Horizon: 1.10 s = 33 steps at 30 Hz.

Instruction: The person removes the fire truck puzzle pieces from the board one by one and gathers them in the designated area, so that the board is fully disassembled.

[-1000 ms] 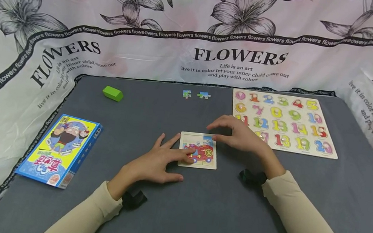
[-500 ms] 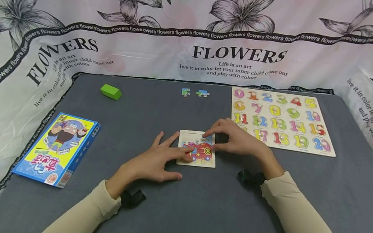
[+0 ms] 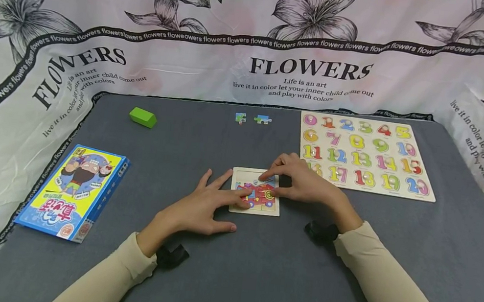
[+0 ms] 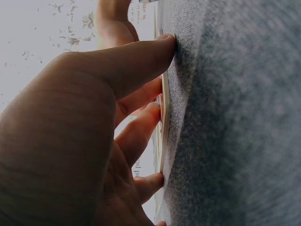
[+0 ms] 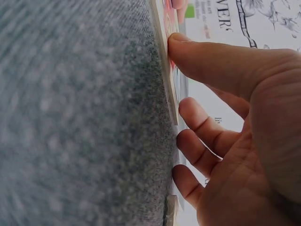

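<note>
A small square jigsaw puzzle [image 3: 254, 210] with a red vehicle picture lies flat in its pale frame at the table's middle. My left hand [image 3: 202, 210] rests at its left side with fingers spread, two fingertips on the picture and the thumb on the cloth. From the right, my right hand [image 3: 305, 181] reaches over the puzzle, index finger and thumb curled about a bluish jigsaw piece [image 3: 271, 180] in the upper right part. The fingers partly hide that piece. In the right wrist view the thumb [image 5: 207, 59] touches the puzzle near its edge.
Two loose jigsaw pieces [image 3: 240, 117] lie at the back of the grey table [image 3: 250, 280]. A number board [image 3: 392, 171] is at the back right, close to my right hand. A green block [image 3: 142, 117] and a blue and yellow box [image 3: 71, 192] sit on the left.
My right hand has come down and left onto the puzzle's upper right part, its index finger and thumb now at the bluish piece. My left hand keeps its place on the puzzle.
</note>
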Motion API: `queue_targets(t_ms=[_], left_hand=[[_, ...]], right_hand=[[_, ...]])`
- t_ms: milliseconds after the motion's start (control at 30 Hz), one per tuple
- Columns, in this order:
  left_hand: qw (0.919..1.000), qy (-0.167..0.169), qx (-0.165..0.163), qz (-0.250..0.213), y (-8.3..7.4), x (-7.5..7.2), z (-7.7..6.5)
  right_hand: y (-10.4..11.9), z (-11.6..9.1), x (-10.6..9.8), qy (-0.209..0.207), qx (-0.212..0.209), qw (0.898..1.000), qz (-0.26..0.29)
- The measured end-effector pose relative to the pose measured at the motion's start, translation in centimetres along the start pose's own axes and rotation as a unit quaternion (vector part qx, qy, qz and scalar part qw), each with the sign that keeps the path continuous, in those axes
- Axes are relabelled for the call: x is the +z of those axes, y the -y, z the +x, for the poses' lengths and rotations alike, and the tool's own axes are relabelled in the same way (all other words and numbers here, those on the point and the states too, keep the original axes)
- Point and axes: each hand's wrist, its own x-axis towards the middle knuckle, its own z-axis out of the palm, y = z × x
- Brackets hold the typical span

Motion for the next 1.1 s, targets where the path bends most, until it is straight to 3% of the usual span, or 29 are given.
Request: queue_targets(t_ms=[1100], left_hand=[[1.0000, 0.000, -0.005, -0.003, -0.21, -0.01, 0.05]], right_hand=[[0.29, 0.06, 0.09, -0.003, -0.017, 1.000, -0.011]])
